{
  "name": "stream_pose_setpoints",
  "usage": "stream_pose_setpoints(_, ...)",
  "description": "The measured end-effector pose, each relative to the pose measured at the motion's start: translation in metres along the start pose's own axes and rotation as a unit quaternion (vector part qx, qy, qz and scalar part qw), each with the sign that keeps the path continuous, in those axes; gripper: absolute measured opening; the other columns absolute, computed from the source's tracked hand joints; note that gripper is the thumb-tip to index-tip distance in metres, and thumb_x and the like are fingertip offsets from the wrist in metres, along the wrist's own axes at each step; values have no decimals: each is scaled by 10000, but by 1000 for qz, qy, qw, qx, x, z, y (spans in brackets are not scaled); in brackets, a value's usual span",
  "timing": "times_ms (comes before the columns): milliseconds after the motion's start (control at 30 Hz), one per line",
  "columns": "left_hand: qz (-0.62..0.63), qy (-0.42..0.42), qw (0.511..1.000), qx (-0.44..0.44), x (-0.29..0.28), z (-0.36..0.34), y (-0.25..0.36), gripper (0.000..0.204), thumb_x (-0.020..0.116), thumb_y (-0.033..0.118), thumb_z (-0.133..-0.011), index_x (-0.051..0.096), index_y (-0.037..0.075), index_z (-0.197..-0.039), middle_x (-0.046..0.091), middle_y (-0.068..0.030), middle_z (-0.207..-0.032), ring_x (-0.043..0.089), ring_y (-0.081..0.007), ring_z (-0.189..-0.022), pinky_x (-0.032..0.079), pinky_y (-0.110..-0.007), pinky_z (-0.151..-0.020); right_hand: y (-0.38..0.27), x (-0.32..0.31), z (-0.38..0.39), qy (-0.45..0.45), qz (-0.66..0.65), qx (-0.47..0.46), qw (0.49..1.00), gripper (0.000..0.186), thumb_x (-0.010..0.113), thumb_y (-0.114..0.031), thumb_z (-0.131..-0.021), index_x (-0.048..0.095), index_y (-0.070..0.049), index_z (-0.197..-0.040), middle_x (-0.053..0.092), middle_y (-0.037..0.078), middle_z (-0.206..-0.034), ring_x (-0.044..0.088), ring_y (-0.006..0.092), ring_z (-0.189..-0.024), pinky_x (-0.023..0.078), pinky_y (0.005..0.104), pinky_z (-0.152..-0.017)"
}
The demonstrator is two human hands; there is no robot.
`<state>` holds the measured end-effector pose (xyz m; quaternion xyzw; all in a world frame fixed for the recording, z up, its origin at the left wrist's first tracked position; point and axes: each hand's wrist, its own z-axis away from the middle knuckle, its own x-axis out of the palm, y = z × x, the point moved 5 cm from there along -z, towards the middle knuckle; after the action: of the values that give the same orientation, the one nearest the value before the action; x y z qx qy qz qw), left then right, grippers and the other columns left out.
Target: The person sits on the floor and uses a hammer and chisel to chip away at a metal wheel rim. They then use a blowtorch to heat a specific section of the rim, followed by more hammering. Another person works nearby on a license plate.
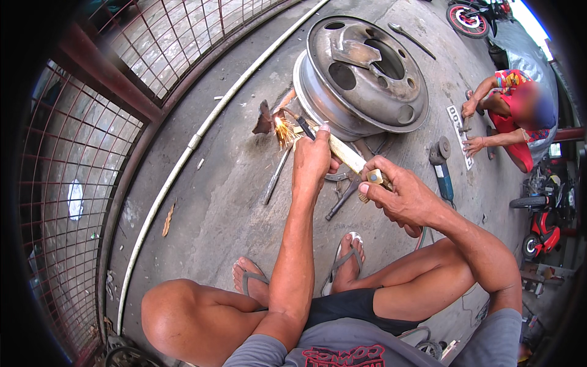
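Note:
My left hand (312, 159) is closed around the front part of a cutting torch, where a black-sleeved tube and a pale flat bar (345, 153) run together. My right hand (397, 196) grips the torch's rear body, with its brass valve knob (375, 177) between thumb and fingers. At the tip, orange sparks (282, 129) spray beside a dark rusty metal piece (263, 122). A large steel wheel rim (330, 61) lies just beyond my hands on stacked metal. A thin metal rod (275, 180) and a dark T-shaped tool (336, 205) lie on the concrete below them.
An angle grinder (443, 171) and wrench (416, 43) lie rightward. A co-worker (513, 140) crouches there, both hands at a white plate (466, 159). Motorbikes (538, 232) stand behind. A red mesh gate (79, 183) and white pipe (183, 159) run along the left; a hose lies near my legs.

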<state>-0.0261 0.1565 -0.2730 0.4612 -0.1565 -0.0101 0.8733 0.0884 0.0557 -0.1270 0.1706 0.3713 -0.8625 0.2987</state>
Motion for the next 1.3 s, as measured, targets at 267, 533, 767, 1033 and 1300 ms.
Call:
stream_pose_setpoints(267, -15, 2, 1000, -3, 1, -1, 0, 495, 532, 345, -1032, 662, -88, -832, 627, -138, -574, 577, -172, -416, 488, -320, -413, 0, 0, 1, 0, 3, 6, 1000, 314, 606, -384, -1026, 544, -120, -1186, 513, 12, -568, 550, 149, -461, 407, 348, -403)
stream_pose_setpoints(533, -29, -6, 1000, -1, -1, -2, 0, 539, 490, 363, -1047, 681, -92, -830, 626, -127, -560, 604, -189, -443, 511, -331, -454, 1, 0, -1, -5, 1, 7, 1000, 316, 589, -366, -1014, 536, -123, -1210, 520, 26, -571, 557, 163, -459, 420, 363, -405)
stream_pose_setpoints(767, -24, -5, 1000, 10, -1, -2, 0, 535, 488, 358, -1047, 685, -90, -832, 623, -119, -561, 595, -179, -443, 500, -330, -451, -1, -1, 0, -7, 4, 13, 1000, 337, 586, -350, -1002, 527, -125, -1246, 526, 37, -575, 572, 177, -466, 432, 372, -410)
stream_pose_setpoints(1033, -20, 10, 1000, 16, 0, 1, 3, 545, 487, 360, -1045, 683, -91, -810, 615, -116, -541, 601, -185, -439, 503, -334, -452, -1, -2, 0, -12, 2, 13, 1000, 347, 579, -350, -994, 524, -123, -1250, 530, 45, -585, 576, 183, -469, 436, 369, -407)
stream_pose_setpoints(1300, -26, -5, 1000, -1, -1, 0, 1, 494, 478, 325, -1047, 681, -75, -840, 636, -126, -579, 599, -171, -437, 505, -327, -445, -2, -2, 0, -10, 0, 13, 1000, 341, 578, -341, -989, 522, -122, -1245, 522, 44, -580, 571, 185, -465, 428, 368, -390)
